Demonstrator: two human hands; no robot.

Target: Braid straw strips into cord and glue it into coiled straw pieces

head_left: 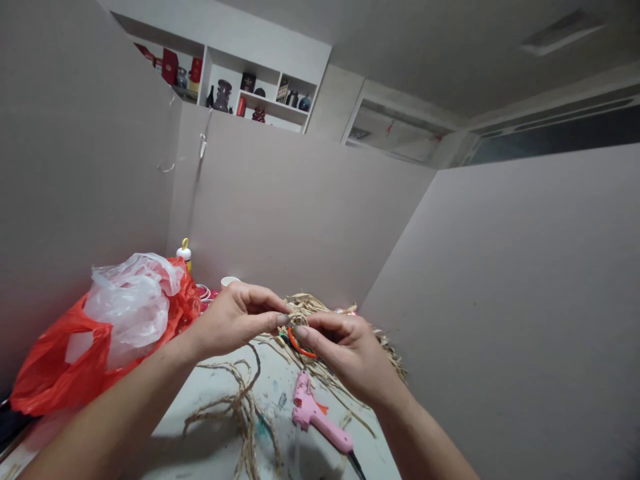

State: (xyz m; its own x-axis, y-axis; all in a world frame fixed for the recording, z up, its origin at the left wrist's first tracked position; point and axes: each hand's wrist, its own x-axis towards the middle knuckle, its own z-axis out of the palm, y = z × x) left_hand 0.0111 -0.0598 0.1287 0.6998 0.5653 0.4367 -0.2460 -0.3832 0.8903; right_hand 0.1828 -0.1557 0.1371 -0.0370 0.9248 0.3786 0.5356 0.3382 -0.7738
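Between my two hands, above the table, is a small coiled piece of straw cord [299, 319]. My left hand [245, 315] pinches its left side between thumb and fingers. On its right side my right hand [343, 343] grips it the same way, thumb towards me. Just below the coil, partly behind my right thumb, shows an orange ring-like handle [301, 345]; the tool it belongs to is mostly hidden. A pink glue gun [320, 417] lies on the table under my right hand. Braided straw cords [245, 407] lie loose below my left hand.
A red plastic bag [65, 363] with a clear plastic bag [133, 303] on top stands at the left. Behind it is a white and yellow bottle [184, 253]. Dried straw [390, 350] is heaped at the back right. Grey partition panels [280, 207] surround the table [200, 427].
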